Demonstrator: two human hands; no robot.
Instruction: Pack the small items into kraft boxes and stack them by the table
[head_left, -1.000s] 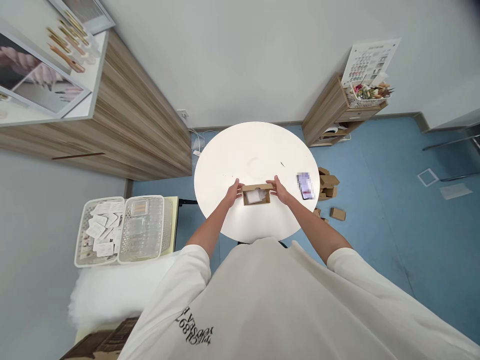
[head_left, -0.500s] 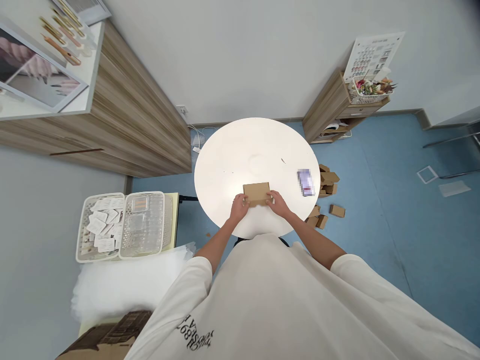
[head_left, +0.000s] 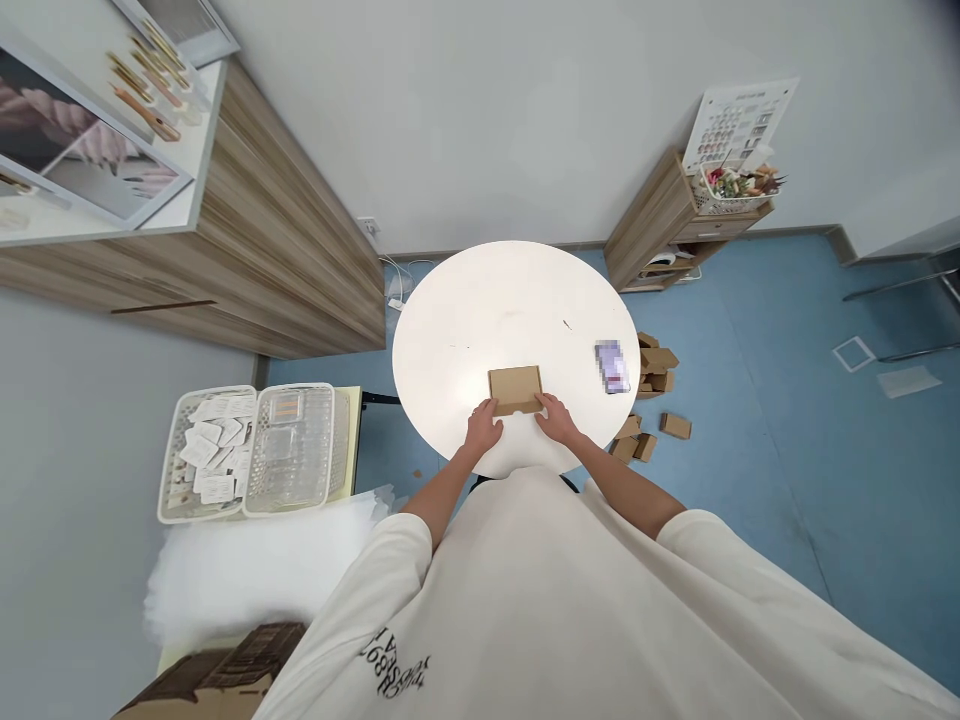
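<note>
A small brown cardboard box (head_left: 515, 389) lies closed and flat on the round white table (head_left: 510, 310), near its front edge. My left hand (head_left: 482, 428) rests at the box's near left corner, fingertips touching it, fingers loosely curled. At the near right corner is my right hand (head_left: 556, 419), its fingers stretched toward the box edge. Neither hand lifts the box. A phone (head_left: 612, 366) lies on the table's right side.
Several small cardboard boxes (head_left: 654, 360) are scattered on the blue floor right of the table. Two clear plastic baskets (head_left: 255, 452) with paper packets stand on a stand at left, above white padding (head_left: 247, 570). Wooden cabinets stand at the back left and back right.
The box, open with a white item inside a second ago, is now closed. My hands have slid from its sides to its near corners.
</note>
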